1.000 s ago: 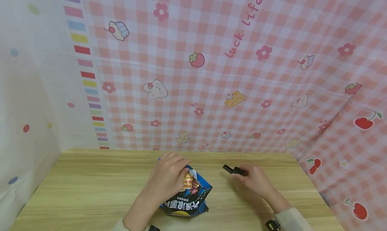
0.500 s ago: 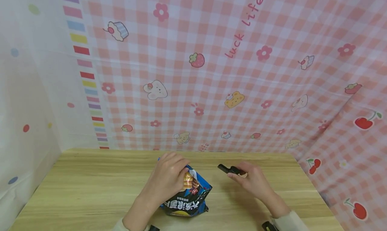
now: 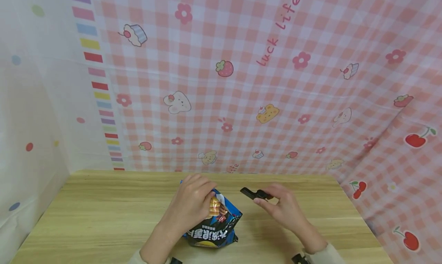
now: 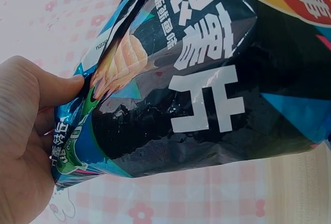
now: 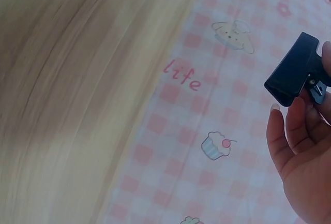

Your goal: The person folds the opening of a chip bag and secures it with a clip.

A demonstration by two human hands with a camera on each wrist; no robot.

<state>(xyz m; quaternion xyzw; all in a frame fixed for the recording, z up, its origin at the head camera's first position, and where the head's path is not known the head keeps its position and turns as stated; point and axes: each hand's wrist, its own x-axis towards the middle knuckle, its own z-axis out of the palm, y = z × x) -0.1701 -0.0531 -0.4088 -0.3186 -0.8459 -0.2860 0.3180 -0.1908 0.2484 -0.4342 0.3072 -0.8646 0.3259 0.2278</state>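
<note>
A black and blue bag of chips (image 3: 221, 229) stands tilted over the table in the head view, white characters on its front. My left hand (image 3: 193, 198) grips its folded top edge. In the left wrist view, the left thumb (image 4: 57, 87) presses on the near end of the fold, with the bag (image 4: 155, 125) stretching off to the right. To the right of the bag, my right hand (image 3: 283, 206) holds a black clip (image 3: 253, 194), its wide end pointing left at the bag. The right wrist view shows the clip (image 5: 295, 69) pinched by its handles between thumb and fingers.
The wooden table (image 3: 114, 210) spreads around both hands. A pink checked cloth (image 3: 207, 83) with printed pictures hangs behind its back edge and along the right side. A white cloth (image 3: 34, 103) with dots hangs on the left.
My right hand has moved left with the clip, bringing it closer to the chip bag. The left hand and the bag have stayed in place.
</note>
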